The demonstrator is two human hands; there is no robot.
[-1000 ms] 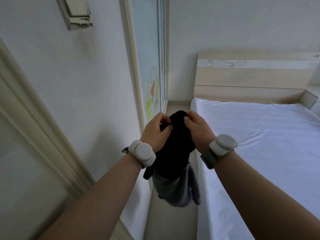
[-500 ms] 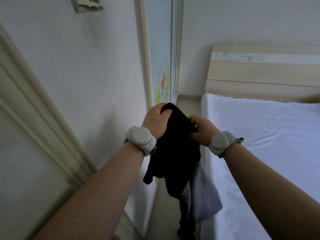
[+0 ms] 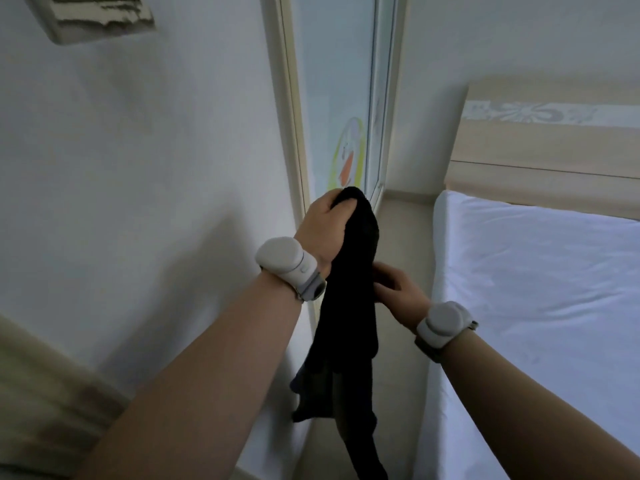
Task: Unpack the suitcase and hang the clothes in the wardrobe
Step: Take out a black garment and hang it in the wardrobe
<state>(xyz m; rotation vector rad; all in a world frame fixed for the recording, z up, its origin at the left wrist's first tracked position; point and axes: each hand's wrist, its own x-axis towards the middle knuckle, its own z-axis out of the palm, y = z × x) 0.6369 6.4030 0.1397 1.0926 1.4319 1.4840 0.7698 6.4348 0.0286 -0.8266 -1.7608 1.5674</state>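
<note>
Black garment (image 3: 349, 306) hangs in mid-air at the centre of the head view, a long dark strip of cloth trailing toward 6 o'clock and out of the bottom edge. The left hand (image 3: 327, 230) is clenched round its top end, with cloth bunched over the knuckles. The right hand (image 3: 401, 296), lower and at the garment's 3 o'clock side, grasps the cloth about midway down, its fingers curled into the fabric. Each wrist carries a pale band (image 3: 285, 263). A bed (image 3: 536, 289) with a white sheet fills the 3 to 5 o'clock area, its wooden headboard (image 3: 547, 157) at 2 o'clock. A tall glass door (image 3: 336, 98) bearing a coloured sticker (image 3: 348, 157) stands at 12 o'clock, and a white wall (image 3: 156, 168) spans 9 to 11 o'clock.
</note>
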